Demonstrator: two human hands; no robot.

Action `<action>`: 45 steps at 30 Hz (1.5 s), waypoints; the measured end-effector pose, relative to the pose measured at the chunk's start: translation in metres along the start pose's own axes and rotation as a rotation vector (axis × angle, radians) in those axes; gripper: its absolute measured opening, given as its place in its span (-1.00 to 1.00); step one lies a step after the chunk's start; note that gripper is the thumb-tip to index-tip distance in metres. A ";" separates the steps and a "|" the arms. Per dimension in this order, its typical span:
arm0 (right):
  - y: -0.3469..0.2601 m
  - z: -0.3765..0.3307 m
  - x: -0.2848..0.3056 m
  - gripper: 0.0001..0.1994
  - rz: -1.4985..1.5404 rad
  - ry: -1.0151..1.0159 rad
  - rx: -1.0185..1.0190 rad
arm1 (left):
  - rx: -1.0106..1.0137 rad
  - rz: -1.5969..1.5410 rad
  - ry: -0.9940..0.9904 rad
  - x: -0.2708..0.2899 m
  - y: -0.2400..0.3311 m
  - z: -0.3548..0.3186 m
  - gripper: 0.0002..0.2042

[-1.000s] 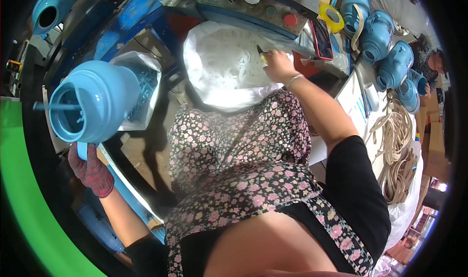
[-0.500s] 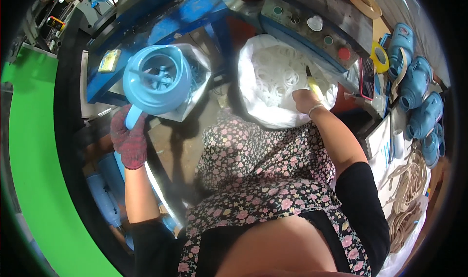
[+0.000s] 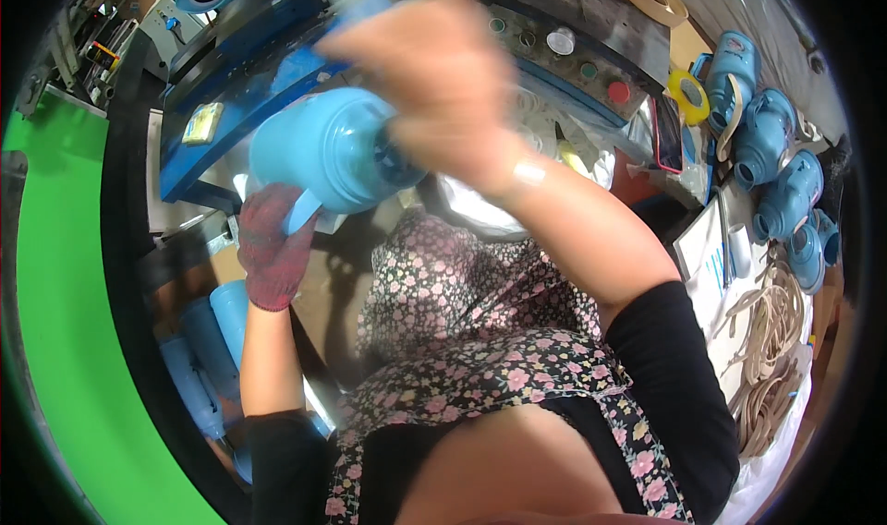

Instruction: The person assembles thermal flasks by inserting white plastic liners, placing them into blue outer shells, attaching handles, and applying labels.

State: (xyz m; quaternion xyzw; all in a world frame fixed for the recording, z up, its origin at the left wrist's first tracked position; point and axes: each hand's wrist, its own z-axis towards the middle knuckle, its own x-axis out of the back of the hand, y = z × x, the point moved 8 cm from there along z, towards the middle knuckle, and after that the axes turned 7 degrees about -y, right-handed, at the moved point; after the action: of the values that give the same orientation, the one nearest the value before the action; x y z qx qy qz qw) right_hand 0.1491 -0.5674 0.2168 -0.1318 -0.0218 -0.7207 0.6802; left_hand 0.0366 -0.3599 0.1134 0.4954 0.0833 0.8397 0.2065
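A workshop surrounds the person, with a green surface (image 3: 65,303) at the left and a blue metal frame (image 3: 249,114) on the far left. A yellow packet (image 3: 203,123) lies on the frame; any print on it is too small to read. The far side carries a panel (image 3: 545,59) of round buttons, one of them red (image 3: 619,92).

The jug (image 3: 319,151), light blue, is held in the air left of centre, tipped on its side with its mouth toward the right. The gloved left hand (image 3: 274,246) is closed around its handle (image 3: 301,213). The right hand (image 3: 442,86), bare and badly blurred, is raised in front of the far side of the jug's mouth; I cannot tell whether it is pinching anything or touching the jug.

Beyond the right forearm sits a white bag (image 3: 485,213), with a yellow-handled knife (image 3: 570,157) at its right. Farther right are a phone (image 3: 666,132), yellow tape (image 3: 688,97) and a row of blue jugs (image 3: 762,142); the farthest bears a small printed badge. Beige straps (image 3: 771,326) lie in coils at the near right.
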 end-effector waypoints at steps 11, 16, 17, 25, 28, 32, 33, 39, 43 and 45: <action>0.016 -0.061 0.079 -0.65 -0.070 -0.225 -0.425 | 0.128 -0.697 0.550 0.075 0.000 0.007 -0.61; 0.015 -0.117 0.151 -0.72 0.308 0.063 -0.891 | 0.184 -0.664 0.110 0.034 0.106 0.009 -0.66; 0.009 -0.132 0.156 -0.71 0.366 0.000 -0.960 | 0.189 -0.682 -0.105 0.008 0.124 0.003 -0.64; -0.019 -0.225 0.149 -0.78 0.357 -0.291 -1.079 | -0.405 -0.702 -0.142 0.005 0.198 0.004 -0.16; -0.029 -0.186 0.165 -0.85 0.401 -0.168 -1.116 | -0.498 -0.744 -0.236 0.001 0.216 0.013 -0.23; -0.064 -0.077 0.194 -0.88 0.863 -0.041 -1.174 | -0.709 -0.911 -0.162 -0.002 0.233 0.028 -0.21; -0.081 -0.065 0.183 -0.85 0.820 -0.312 -1.221 | -0.745 -0.801 -0.244 -0.001 0.239 0.032 -0.26; -0.127 -0.036 0.182 -0.76 -0.104 -1.119 -0.515 | -0.766 -0.410 -0.452 -0.011 0.285 0.054 -0.52; -0.147 -0.032 0.186 -0.73 -0.259 -0.991 -0.216 | -0.667 -0.287 -0.543 -0.017 0.289 0.057 -0.56; -0.152 -0.035 0.179 -0.73 -0.231 -1.027 -0.237 | -0.751 -0.313 -0.578 -0.017 0.292 0.051 -0.58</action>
State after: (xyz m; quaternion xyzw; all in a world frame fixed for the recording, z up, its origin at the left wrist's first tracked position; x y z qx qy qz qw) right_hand -0.0134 -0.7384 0.2446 -0.5401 -0.2845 -0.6310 0.4787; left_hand 0.0104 -0.6336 0.2259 0.5809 -0.2121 0.5989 0.5088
